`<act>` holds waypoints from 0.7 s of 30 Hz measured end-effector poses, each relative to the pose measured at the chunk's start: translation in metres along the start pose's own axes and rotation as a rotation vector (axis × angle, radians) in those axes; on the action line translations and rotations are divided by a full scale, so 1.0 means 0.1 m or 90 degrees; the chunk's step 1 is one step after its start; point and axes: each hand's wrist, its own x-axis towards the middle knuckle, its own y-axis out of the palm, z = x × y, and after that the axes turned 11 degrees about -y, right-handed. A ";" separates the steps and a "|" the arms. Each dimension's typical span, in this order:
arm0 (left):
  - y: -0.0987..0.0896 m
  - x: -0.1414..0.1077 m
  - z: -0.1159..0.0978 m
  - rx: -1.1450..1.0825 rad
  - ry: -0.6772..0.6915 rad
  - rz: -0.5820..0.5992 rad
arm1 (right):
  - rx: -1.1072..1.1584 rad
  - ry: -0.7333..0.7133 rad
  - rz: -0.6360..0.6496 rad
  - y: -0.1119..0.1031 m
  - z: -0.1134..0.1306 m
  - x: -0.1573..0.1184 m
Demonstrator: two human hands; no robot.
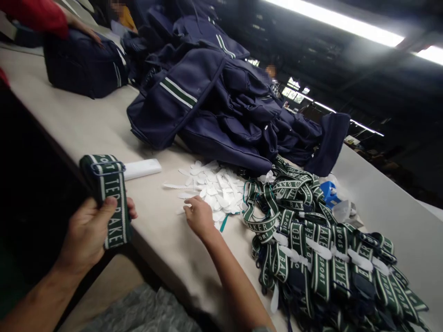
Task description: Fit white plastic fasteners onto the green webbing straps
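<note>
My left hand [85, 228] grips a folded webbing strap [116, 210], dark green with white edges and white lettering, with a slide buckle at its upper end. Thumb in front and fingers behind, it holds the strap upright off the table's near edge. My right hand [200, 216] is at the near left side of a heap of white strips [221, 189]. Its fingers are curled and closed; what lies between them, if anything, is hidden. A long white bar-shaped object [143, 169] lies on the table, partly behind the held strap.
A large pile of navy bags [224, 106] fills the back of the table [100, 115]. Many folded green straps [321, 272], several with white strips around them, lie at right. A blue object [330, 193] sits behind them. Another person's red sleeve [41, 16] reaches over a navy bag [81, 64].
</note>
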 end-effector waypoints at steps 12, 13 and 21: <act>-0.35 0.07 -0.10 0.047 0.012 -0.089 | -0.230 -0.108 -0.160 0.52 -0.45 0.51; -0.37 0.06 -0.12 0.040 0.011 -0.095 | -0.206 -0.114 -0.188 0.55 -0.49 0.51; -0.44 0.15 -0.02 0.067 0.011 -0.062 | 0.382 0.028 -0.501 -0.44 -0.29 0.54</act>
